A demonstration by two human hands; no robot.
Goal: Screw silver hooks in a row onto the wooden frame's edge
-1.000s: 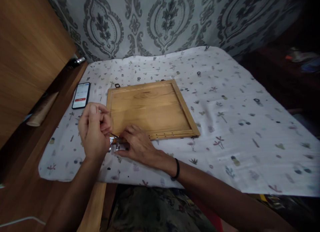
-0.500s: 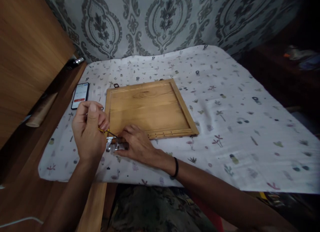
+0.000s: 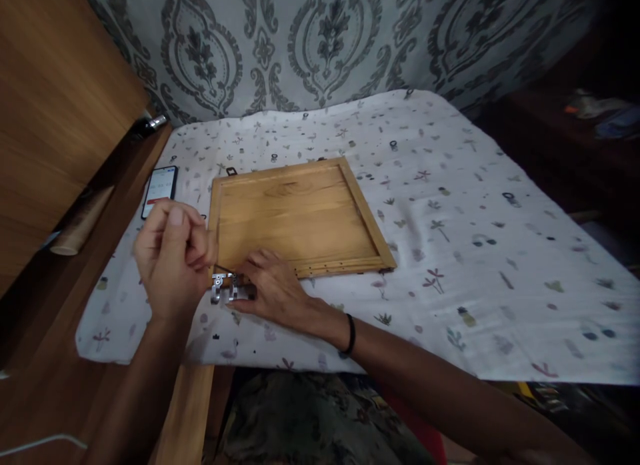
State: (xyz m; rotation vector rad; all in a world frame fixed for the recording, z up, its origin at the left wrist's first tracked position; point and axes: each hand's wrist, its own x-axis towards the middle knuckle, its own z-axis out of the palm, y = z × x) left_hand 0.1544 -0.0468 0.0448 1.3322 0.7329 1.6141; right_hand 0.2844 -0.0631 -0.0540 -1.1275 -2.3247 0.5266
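My left hand (image 3: 170, 258) is closed around a thin tool (image 3: 224, 270), its handle hidden in my fist, its dark shaft slanting to the metal fitting (image 3: 216, 290) at the wooden panel's (image 3: 290, 218) near left corner. The panel lies flat, left of the middle of the tabletop (image 3: 475, 251), in from its near edge. My right hand's (image 3: 273, 285) thumb and forefinger stand a little apart about the fitting; whether they pinch it, I cannot tell. Pressing at such a slant, the tip could skid, jabbing my forefinger or scoring the wood. Should my right fingers slacken, the fitting might twist askew. A careless backswing could knock the phone (image 3: 161, 185) by the tabletop's left edge.
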